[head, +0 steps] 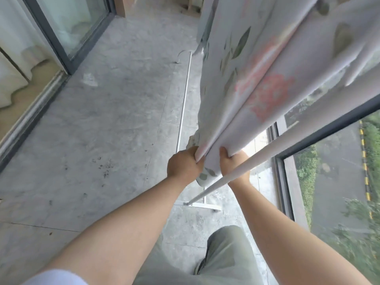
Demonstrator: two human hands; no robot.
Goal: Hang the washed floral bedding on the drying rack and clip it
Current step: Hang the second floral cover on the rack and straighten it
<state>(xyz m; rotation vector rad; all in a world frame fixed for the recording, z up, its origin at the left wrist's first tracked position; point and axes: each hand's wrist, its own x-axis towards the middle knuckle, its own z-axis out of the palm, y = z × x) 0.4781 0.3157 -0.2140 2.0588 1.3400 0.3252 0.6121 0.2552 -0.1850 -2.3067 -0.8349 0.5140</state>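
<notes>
The floral bedding (255,83), white with pink flowers and green leaves, hangs down from the upper right over the white drying rack (232,175). Its lower end is gathered into folds between my hands. My left hand (184,165) grips the bunched left edge of the cloth. My right hand (232,163) grips the fold beside it, partly behind the rack's white upright pole. No clip is in view.
The rack's long base bar (184,99) and foot (197,203) lie on the grey balcony floor (102,130). A sliding glass door (67,27) runs along the left. A window with a dark frame (329,132) is on the right. My leg (224,256) is below.
</notes>
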